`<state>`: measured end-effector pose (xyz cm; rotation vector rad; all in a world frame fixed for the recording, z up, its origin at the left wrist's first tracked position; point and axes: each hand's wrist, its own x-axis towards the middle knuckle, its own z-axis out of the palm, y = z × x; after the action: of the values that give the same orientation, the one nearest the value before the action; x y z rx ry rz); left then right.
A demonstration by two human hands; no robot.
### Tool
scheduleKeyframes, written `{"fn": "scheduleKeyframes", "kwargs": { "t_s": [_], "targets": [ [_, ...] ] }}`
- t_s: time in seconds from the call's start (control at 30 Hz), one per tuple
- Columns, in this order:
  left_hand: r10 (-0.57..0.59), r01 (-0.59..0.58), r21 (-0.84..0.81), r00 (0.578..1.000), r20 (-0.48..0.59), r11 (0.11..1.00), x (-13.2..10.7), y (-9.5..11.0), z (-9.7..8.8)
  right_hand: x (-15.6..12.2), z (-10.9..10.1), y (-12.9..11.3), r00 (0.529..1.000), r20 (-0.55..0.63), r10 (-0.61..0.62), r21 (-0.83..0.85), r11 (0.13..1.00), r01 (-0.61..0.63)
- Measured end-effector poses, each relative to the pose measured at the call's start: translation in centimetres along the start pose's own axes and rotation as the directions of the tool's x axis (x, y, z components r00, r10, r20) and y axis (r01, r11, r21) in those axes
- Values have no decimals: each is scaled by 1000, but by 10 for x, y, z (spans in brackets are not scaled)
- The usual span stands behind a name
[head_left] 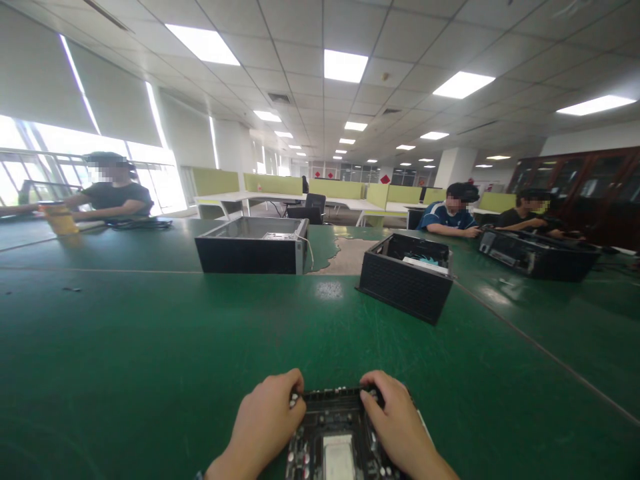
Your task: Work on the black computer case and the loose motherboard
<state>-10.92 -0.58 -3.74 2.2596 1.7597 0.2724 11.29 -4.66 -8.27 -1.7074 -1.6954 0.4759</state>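
A black circuit board (pixel 336 440) with a silver square chip in its middle lies on the green table (pixel 150 373) at the bottom edge of the head view. My left hand (pixel 265 423) is curled over the board's far left corner, fingers closed on its edge. My right hand (pixel 397 427) grips the far right corner the same way, fingertips pressed on the top edge. The board's near part is cut off by the frame.
Two open black computer cases (pixel 253 247) (pixel 406 277) stand farther back on the table, a third case (pixel 537 257) at the right. One person sits far left by a yellow container (pixel 60 219); two people sit at the right.
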Motion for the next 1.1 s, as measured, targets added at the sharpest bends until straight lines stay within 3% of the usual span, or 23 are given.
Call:
{"fn": "scheduleKeyframes", "kwargs": {
  "t_s": [0.8, 1.1],
  "targets": [
    [41, -41, -40, 999, -8, 998, 1, -2, 4, 0, 0, 1, 999, -4, 32, -1, 1000, -32],
    [37, -38, -41, 999, -18, 998, 0, -2, 3, 0, 0, 3, 999, -26, -20, -4, 1000, 20]
  ]
}}
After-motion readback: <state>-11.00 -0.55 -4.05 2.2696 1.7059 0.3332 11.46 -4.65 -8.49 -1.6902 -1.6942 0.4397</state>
